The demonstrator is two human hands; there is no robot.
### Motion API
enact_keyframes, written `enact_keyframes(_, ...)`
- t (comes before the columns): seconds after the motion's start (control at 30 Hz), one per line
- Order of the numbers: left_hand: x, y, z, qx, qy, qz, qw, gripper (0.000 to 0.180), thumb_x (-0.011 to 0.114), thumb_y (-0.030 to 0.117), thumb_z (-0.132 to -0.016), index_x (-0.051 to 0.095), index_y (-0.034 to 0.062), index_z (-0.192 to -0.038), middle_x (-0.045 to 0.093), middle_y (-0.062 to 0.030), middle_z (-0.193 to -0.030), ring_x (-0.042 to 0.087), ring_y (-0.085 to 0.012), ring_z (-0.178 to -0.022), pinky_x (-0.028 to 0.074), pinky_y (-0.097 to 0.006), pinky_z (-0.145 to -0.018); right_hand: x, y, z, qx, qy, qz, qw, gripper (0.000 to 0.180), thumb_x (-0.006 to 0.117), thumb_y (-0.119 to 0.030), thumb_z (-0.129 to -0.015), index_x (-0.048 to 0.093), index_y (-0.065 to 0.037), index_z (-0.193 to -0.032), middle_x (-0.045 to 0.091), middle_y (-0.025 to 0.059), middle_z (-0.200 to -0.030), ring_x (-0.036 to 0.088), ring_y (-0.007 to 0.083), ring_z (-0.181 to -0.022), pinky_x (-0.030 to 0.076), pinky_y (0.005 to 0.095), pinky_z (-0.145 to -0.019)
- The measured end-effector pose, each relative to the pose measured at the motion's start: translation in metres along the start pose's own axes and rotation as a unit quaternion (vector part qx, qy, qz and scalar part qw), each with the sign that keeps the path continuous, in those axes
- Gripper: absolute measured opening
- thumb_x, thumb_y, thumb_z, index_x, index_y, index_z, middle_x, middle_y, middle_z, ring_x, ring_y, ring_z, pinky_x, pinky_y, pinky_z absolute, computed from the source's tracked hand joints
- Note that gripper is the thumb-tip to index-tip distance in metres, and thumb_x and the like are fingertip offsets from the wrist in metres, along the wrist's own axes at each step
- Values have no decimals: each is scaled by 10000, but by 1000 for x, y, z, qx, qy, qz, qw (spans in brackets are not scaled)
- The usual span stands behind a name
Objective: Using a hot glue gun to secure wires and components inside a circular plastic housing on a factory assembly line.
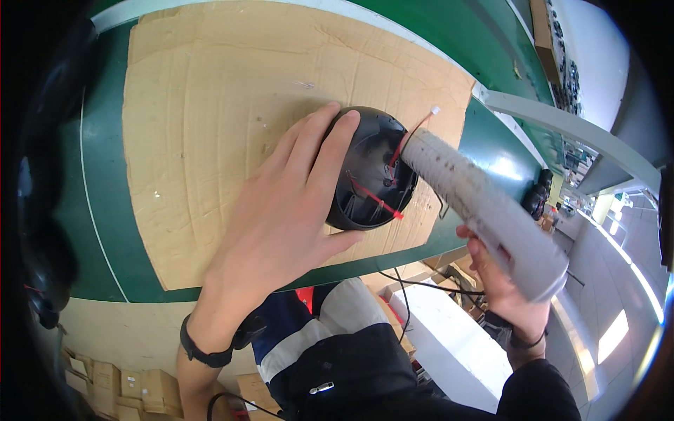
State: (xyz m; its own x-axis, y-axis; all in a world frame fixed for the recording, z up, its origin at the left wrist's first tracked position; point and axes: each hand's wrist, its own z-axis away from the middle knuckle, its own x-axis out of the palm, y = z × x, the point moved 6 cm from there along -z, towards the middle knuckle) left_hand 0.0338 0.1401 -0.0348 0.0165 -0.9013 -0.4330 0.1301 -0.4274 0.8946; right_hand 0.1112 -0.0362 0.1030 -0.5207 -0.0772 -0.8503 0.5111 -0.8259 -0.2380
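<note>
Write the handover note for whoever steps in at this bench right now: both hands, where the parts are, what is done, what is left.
Left hand: fingers spread over the black round housing, steadying it on the cardboard sheet that covers the green bench.
Right hand: gripping a grey handheld tool, its tip set inside the open housing.
Red wires run across the inside; one with a white connector sticks out past the rim.
Done: housing placed open side up, tool on it.
Left: cannot tell how far the work inside has got; the tool hides the spot.
</note>
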Motion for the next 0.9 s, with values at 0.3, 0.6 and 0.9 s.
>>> enact_keyframes(0.3,-1,30,-14,-13,-80,-88,993,1111,894,198,-591,274,108,-1509,325,-204,-1504,479,-431,-1272,489,-457,-992,-23,67,75,207,196,-332,899,406,697,-127,-911,595,-23,-1289,725,98,-1008,679,162,-892,523,273,-722)
enact_keyframes(0.6,39,81,-35,45,-126,-153,979,1157,923,206,-528,285,85,-1485,328,-253,-1470,445,-478,-1278,471,-509,-1017,56,203,228,344,298,-441,773,255,680,-113,-901,645,-26,-1137,692,22,-900,670,96,-768,505,257,-615)
enact_keyframes(0.9,272,229,-89,163,-285,-265,907,1211,939,264,-535,229,101,-1502,289,-202,-1504,436,-449,-1302,520,-528,-956,128,297,320,327,392,-519,686,273,741,-156,-841,668,-15,-1064,710,109,-892,684,195,-805,541,349,-731)
